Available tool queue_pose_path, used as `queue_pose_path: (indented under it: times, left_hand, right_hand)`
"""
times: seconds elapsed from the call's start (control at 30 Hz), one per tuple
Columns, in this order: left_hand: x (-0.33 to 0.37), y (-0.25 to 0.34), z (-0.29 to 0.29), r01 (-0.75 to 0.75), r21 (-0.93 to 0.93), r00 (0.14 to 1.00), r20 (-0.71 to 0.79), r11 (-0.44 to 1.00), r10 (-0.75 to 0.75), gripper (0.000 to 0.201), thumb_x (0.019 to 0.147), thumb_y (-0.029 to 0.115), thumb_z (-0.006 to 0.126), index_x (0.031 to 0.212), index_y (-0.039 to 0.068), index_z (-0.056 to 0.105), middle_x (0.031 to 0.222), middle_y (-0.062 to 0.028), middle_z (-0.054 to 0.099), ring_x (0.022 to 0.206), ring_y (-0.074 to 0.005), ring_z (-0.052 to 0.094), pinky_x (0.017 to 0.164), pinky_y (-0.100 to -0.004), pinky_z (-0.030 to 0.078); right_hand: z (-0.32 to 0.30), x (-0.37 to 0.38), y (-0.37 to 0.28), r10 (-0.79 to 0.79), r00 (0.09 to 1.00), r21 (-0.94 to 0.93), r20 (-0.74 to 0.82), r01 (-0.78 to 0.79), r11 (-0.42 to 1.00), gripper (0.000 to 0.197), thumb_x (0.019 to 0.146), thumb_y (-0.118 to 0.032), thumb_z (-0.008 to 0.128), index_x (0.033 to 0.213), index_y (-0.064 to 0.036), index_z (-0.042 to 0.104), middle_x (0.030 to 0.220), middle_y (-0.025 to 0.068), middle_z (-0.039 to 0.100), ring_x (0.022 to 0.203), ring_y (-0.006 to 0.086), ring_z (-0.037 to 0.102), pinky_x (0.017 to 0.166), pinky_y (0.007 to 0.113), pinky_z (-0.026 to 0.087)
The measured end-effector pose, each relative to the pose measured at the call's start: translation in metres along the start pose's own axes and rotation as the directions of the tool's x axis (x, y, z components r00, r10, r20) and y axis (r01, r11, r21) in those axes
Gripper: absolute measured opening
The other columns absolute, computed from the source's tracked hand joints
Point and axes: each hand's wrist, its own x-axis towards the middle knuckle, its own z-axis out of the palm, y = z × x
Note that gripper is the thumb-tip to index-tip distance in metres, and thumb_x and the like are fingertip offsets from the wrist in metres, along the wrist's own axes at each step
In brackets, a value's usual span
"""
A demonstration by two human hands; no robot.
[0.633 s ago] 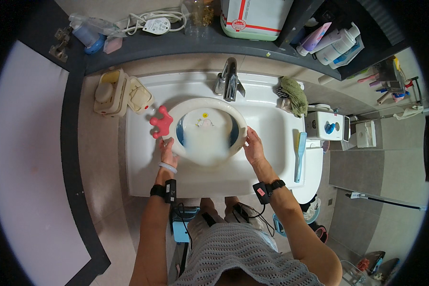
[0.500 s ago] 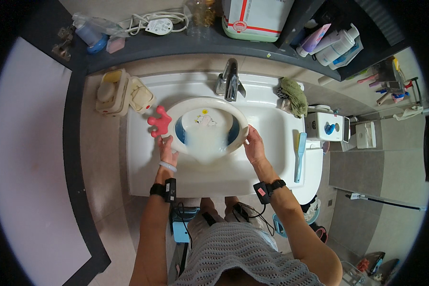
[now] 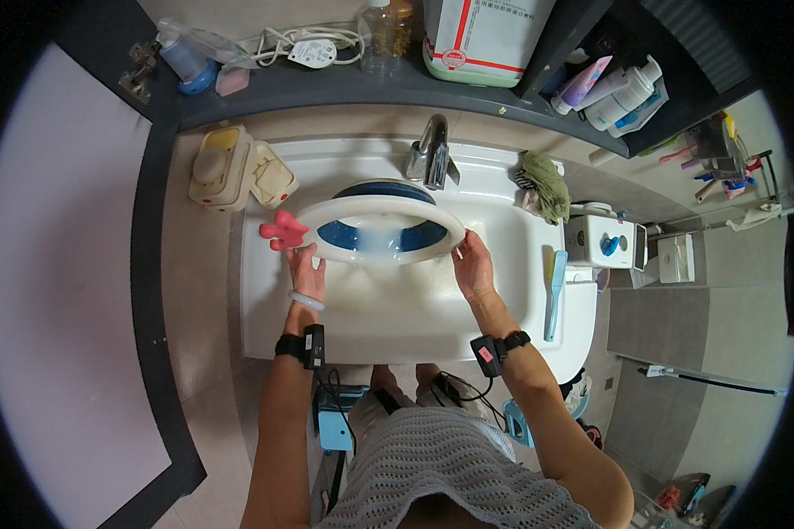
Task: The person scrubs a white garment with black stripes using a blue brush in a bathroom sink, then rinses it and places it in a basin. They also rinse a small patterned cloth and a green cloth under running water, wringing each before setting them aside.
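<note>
An oval white basin (image 3: pixel 368 212) with blue bands and a pink crown-shaped piece (image 3: pixel 283 231) at its left end is tilted steeply toward me over the sink (image 3: pixel 397 326). Cloudy whitish water (image 3: pixel 378 238) runs over its near rim into the sink. My left hand (image 3: pixel 306 271) is closed on the basin's left end, just below the crown piece. At the opposite end, my right hand (image 3: pixel 474 264) grips the rim. The fingers under the basin are partly hidden.
A chrome faucet (image 3: pixel 432 152) stands behind the basin. Cream soap boxes (image 3: pixel 220 169) sit at the left; a green cloth (image 3: pixel 546 187) and a blue-handled brush (image 3: pixel 554 296) lie along the right edge. A dark shelf (image 3: pixel 326 93) with bottles spans the back.
The basin has tipped much further toward me, so its inner floor no longer shows and its blue far outside does. The crown piece has swung down and left; both hands keep their hold.
</note>
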Motion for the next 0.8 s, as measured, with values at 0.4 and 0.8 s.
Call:
queue_pose_path:
  times: [0.4, 0.8]
  left_hand:
    - [-0.009, 0.014, 0.015, -0.051, -0.019, 0.999, 0.013, 0.999, 0.051, 0.05, 0.081, 0.012, 0.069, 0.122, 0.023, 0.042, 0.108, 0.0041, 0.049, 0.115, -0.0133, 0.043, 0.108, -0.0464, 0.023]
    - [-0.015, -0.001, 0.014, 0.178, 0.424, 0.984, -0.083, 0.888, -0.158, 0.072, 0.085, 0.023, 0.068, 0.146, 0.02, 0.029, 0.137, -0.0008, 0.046, 0.125, -0.0176, 0.041, 0.105, -0.0395, 0.025]
  right_hand:
    - [0.002, -0.005, -0.007, -0.008, 0.999, 0.061, 0.046, 0.005, 0.998, 0.018, 0.095, -0.026, 0.056, 0.102, -0.0102, 0.06, 0.102, -0.001, 0.061, 0.105, 0.013, 0.053, 0.103, 0.032, 0.032]
    - [-0.033, -0.002, -0.028, 0.271, 0.951, -0.209, -0.146, -0.298, 0.931, 0.037, 0.092, -0.04, 0.059, 0.119, -0.0148, 0.058, 0.112, 0.0009, 0.057, 0.11, 0.0209, 0.048, 0.099, 0.055, 0.036]
